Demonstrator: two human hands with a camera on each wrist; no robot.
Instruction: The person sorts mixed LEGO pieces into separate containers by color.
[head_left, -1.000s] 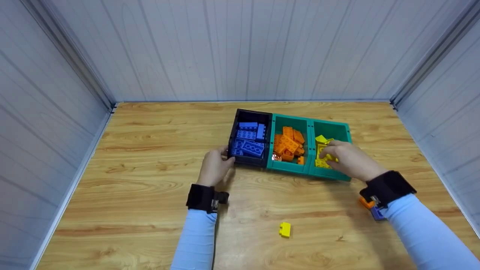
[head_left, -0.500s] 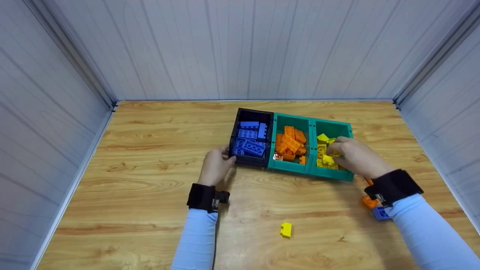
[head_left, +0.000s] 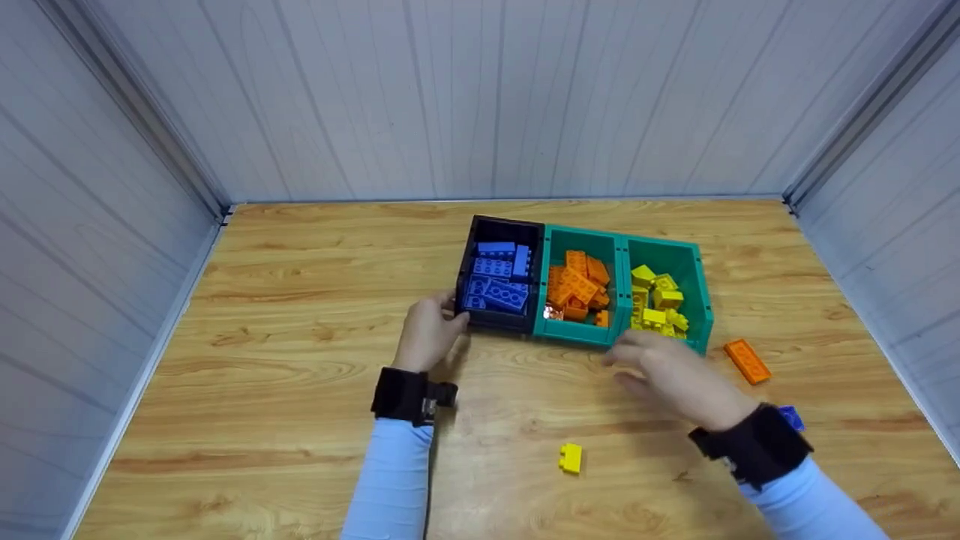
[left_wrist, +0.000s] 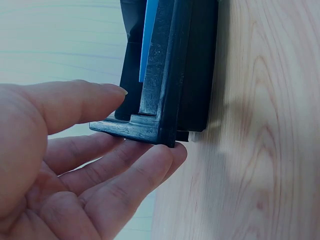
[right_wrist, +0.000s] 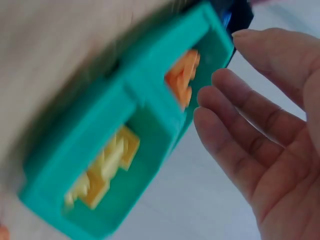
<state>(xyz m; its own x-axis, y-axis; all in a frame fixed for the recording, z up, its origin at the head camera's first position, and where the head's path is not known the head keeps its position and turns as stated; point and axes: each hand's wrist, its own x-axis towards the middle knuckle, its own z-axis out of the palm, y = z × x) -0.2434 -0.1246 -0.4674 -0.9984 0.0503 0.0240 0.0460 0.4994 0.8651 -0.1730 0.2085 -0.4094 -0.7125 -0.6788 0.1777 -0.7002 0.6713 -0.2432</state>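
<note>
My left hand (head_left: 431, 334) pinches the near left corner of a black bin (left_wrist: 165, 75); the thumb lies over the rim and the fingers are on the outside. Several blue-purple toy bricks (head_left: 495, 268) lie in that bin. Joined to it on the right are a green bin of orange bricks (head_left: 577, 285) and a second green bin (head_left: 705, 300) of yellow bricks (head_left: 666, 298). My right hand (head_left: 679, 375) is in front of the yellow-brick bin, blurred by motion. In the right wrist view its fingers (right_wrist: 240, 135) are spread from the thumb and hold nothing.
A yellow brick (head_left: 571, 458) lies on the wooden table (head_left: 285, 420) in front of the bins. Right of the bins lie an orange brick (head_left: 747, 361) and a blue-purple brick (head_left: 791, 418), partly hidden by the right wrist. Pale panel walls (head_left: 480, 97) enclose the table.
My right hand has come out of the yellow-brick bin and moved toward me and to the left, uncovering the bricks there and the orange brick on the table. The left hand has stayed put.
</note>
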